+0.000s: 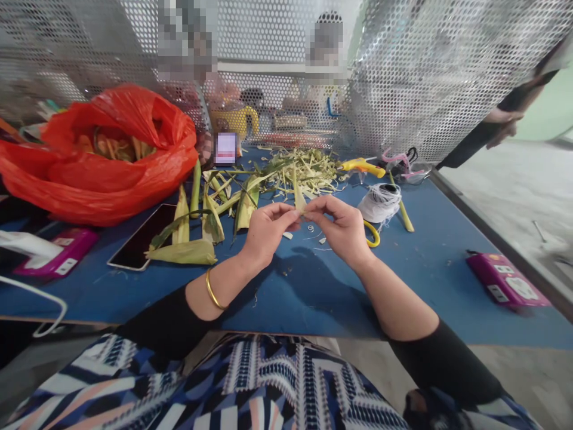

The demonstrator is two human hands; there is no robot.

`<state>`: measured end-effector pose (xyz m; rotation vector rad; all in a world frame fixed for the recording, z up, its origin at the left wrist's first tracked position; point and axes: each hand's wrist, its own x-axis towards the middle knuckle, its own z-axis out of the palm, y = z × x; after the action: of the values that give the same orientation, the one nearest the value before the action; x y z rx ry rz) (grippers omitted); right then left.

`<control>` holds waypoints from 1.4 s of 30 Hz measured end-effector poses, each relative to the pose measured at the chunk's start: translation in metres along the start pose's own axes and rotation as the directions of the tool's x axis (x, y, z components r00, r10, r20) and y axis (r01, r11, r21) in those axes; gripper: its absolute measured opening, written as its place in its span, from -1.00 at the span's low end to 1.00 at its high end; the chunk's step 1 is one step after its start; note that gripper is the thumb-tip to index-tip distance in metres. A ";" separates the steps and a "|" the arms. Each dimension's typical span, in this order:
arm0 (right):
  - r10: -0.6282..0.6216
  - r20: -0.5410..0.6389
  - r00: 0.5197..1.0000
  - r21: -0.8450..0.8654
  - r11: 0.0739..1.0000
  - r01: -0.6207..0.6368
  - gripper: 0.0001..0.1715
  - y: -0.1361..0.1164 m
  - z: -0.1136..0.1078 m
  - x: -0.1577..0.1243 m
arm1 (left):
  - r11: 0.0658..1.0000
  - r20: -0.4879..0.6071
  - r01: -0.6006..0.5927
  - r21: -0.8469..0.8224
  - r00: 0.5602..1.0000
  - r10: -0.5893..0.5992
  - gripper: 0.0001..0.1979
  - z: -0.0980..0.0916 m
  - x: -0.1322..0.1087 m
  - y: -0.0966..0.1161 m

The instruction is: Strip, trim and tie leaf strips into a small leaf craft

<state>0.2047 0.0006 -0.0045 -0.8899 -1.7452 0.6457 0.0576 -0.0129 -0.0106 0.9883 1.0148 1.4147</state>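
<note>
From afar, I watch the bare left hand [270, 232] and bare right hand [341, 226] pinch a pale-green, pointed strip of husk [299, 194] at frame centre, which uneven pulling could split.

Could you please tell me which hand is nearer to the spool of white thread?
Right. The right hand is just left of the spool of white thread; the left hand is farther left, on the right hand's other side.

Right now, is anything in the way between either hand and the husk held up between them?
Nothing visible: the left hand and right hand both pinch the husk at its lower end. The scraps lie beyond it, and the spool stands off to the right.
</note>
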 end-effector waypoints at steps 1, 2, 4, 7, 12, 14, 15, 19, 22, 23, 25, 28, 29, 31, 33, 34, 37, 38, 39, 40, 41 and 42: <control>-0.005 0.001 1.000 -0.016 1.000 0.005 -0.94 0.000 -0.001 0.000 | 0.999 0.004 0.030 -0.022 1.000 -0.030 -0.81 0.000 0.000 0.001; -0.005 0.000 1.000 -0.030 1.000 0.005 -0.92 0.000 -0.001 0.000 | 0.997 0.008 0.060 -0.038 0.998 -0.060 -0.80 0.000 0.000 0.002; -0.004 0.001 1.000 -0.067 0.998 0.004 -0.91 -0.002 -0.001 0.000 | 0.993 0.008 0.107 -0.058 0.994 -0.106 -0.79 -0.001 0.000 0.003; -0.003 0.017 1.000 -0.117 0.993 0.005 -0.88 -0.005 -0.001 -0.001 | 0.991 -0.009 0.126 -0.049 0.992 -0.127 -0.79 -0.001 0.001 0.002; 0.072 -0.012 0.997 -0.081 0.994 -0.073 -0.92 -0.006 0.002 -0.002 | 0.997 -0.040 -0.014 0.076 0.999 0.017 -0.84 -0.001 0.000 -0.003; 0.106 -0.034 0.994 -0.029 0.994 -0.107 -0.93 -0.005 0.003 -0.002 | 0.977 -0.045 -0.119 0.175 0.991 0.129 -0.87 -0.001 -0.001 -0.005; 0.118 -0.041 0.992 -0.004 0.993 -0.118 -0.94 -0.005 0.004 -0.002 | 0.962 -0.042 -0.159 0.221 0.984 0.172 -0.88 -0.001 -0.002 -0.006; 0.128 -0.054 0.990 0.037 0.991 -0.126 -0.93 -0.007 0.005 -0.002 | 0.927 -0.017 -0.221 0.302 0.971 0.237 -0.87 -0.001 -0.005 -0.005; 0.111 -0.070 0.991 0.006 0.994 -0.110 -0.92 -0.008 0.005 -0.003 | 0.919 -0.005 -0.238 0.313 0.968 0.252 -0.89 0.001 -0.007 -0.003; 0.109 -0.075 0.991 -0.005 0.994 -0.109 -0.92 -0.008 0.005 -0.003 | 0.918 0.002 -0.241 0.315 0.968 0.253 -0.90 0.001 -0.008 -0.003; 0.113 -0.077 0.991 -0.019 0.993 -0.114 -0.91 -0.007 0.005 -0.003 | 0.922 0.011 -0.235 0.309 0.970 0.243 -0.93 0.001 -0.007 -0.003; 0.099 -0.056 0.994 -0.012 0.995 -0.100 -0.91 -0.005 0.004 -0.002 | 0.960 -0.008 -0.169 0.225 0.984 0.176 -0.91 0.001 -0.005 -0.004; 0.079 -0.045 0.996 -0.012 0.997 -0.080 -0.92 -0.005 0.003 -0.002 | 0.975 -0.016 -0.136 0.175 0.990 0.141 -0.89 0.001 -0.004 -0.004; 0.027 -0.022 0.999 -0.039 0.999 -0.028 -0.92 -0.004 0.002 -0.001 | 0.995 -0.023 -0.064 0.077 0.998 0.066 -0.84 0.001 -0.003 -0.003; -0.013 -0.007 1.000 -0.086 0.996 0.013 -0.91 -0.004 0.000 -0.001 | 1.000 -0.016 0.005 0.021 1.000 -0.005 -0.79 0.001 -0.002 -0.001; -0.024 -0.001 1.000 -0.104 0.994 0.024 -0.90 -0.004 0.000 -0.001 | 0.999 -0.009 0.035 0.007 0.999 -0.035 -0.76 0.001 -0.002 0.000; -0.041 0.023 0.999 -0.122 0.992 0.043 -0.87 -0.005 0.000 -0.001 | 0.995 0.013 0.101 -0.011 0.995 -0.101 -0.69 0.000 -0.001 0.002; -0.046 0.030 0.998 -0.123 0.991 0.049 -0.87 -0.006 0.000 -0.001 | 0.993 0.016 0.113 -0.020 0.994 -0.112 -0.67 0.000 -0.001 0.002; -0.048 0.036 0.998 -0.124 0.991 0.052 -0.87 -0.006 0.000 -0.001 | 0.992 0.018 0.123 -0.032 0.992 -0.123 -0.65 -0.001 0.000 0.002; -0.045 0.039 0.998 -0.126 0.991 0.049 -0.87 -0.006 0.000 -0.001 | 0.990 0.019 0.133 -0.044 0.991 -0.133 -0.64 -0.001 0.000 0.002; -0.034 0.040 0.999 -0.128 0.991 0.039 -0.88 -0.006 0.001 -0.001 | 0.988 0.017 0.141 -0.054 0.990 -0.141 -0.63 -0.001 0.001 0.002; -0.016 0.039 0.999 -0.129 0.991 0.021 -0.88 -0.006 0.001 -0.001 | 0.988 0.012 0.146 -0.057 0.989 -0.146 -0.63 -0.001 0.001 0.002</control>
<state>0.2026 -0.0034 -0.0007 -0.9545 -1.8436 0.5457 0.0558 -0.0122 -0.0092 0.8584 1.0143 1.3112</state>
